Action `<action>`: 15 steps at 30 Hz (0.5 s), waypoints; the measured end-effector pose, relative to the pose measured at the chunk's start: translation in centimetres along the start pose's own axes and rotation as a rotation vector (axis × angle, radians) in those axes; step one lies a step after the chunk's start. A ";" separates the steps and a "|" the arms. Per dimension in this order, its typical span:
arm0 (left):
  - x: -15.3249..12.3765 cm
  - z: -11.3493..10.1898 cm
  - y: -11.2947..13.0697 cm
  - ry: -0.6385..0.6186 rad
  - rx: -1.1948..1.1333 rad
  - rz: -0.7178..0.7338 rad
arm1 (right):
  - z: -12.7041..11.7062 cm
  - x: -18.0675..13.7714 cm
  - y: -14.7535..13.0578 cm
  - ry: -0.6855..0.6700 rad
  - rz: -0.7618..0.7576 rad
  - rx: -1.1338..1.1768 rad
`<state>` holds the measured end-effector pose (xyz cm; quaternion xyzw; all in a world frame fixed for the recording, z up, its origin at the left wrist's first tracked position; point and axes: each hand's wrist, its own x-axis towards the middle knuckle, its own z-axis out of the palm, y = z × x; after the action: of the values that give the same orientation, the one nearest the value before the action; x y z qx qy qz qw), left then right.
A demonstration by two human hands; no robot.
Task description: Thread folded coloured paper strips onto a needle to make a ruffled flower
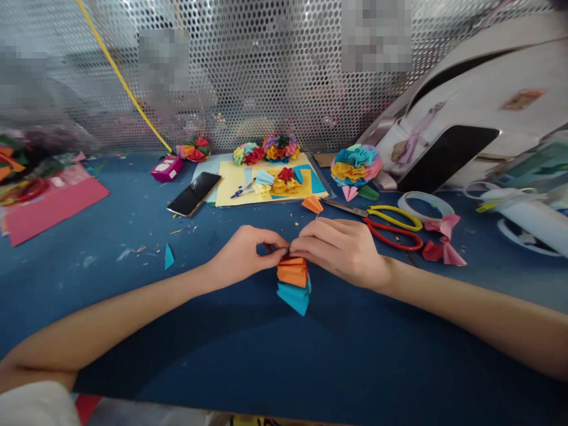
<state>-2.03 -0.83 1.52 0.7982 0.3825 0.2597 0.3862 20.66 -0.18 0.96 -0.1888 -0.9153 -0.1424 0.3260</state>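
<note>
My left hand (248, 255) and my right hand (344, 251) meet at the middle of the table, thumbs and fingers pinched together. From their fingertips hang folded paper pieces, an orange fan-pleated one (293, 273) above a blue one (294, 297). Something small and dark shows at the pinch point; whether it is a thread or wire I cannot tell. Just beyond my right hand lies a loose orange folded paper piece (312, 204). Scissors with one yellow and one red handle (394, 228) rest to the right of that hand.
Finished paper flowers (357, 164) stand along the perforated metal screen (257, 77). A yellow paper sheet (228, 186), a phone (194, 194) and a purple box (167, 168) lie at the back. Pink paper (57, 204) is far left. At right are a bag (483, 100), a second phone (448, 157) and tape (426, 204).
</note>
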 end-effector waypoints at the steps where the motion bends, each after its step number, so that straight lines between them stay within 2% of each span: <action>1: 0.0 0.0 0.0 0.001 -0.004 -0.003 | 0.0 0.0 0.0 0.002 0.000 -0.001; 7: 0.0 -0.3 0.5 -0.014 -0.022 0.006 | -0.1 0.1 0.0 0.016 0.016 0.018; 15: -0.3 0.1 0.7 0.038 -0.101 -0.091 | -0.2 0.2 -0.4 0.014 0.023 0.032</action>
<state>-1.85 -1.45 2.04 0.7544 0.4119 0.2762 0.4300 20.45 -0.60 1.17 -0.1928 -0.9131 -0.1253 0.3368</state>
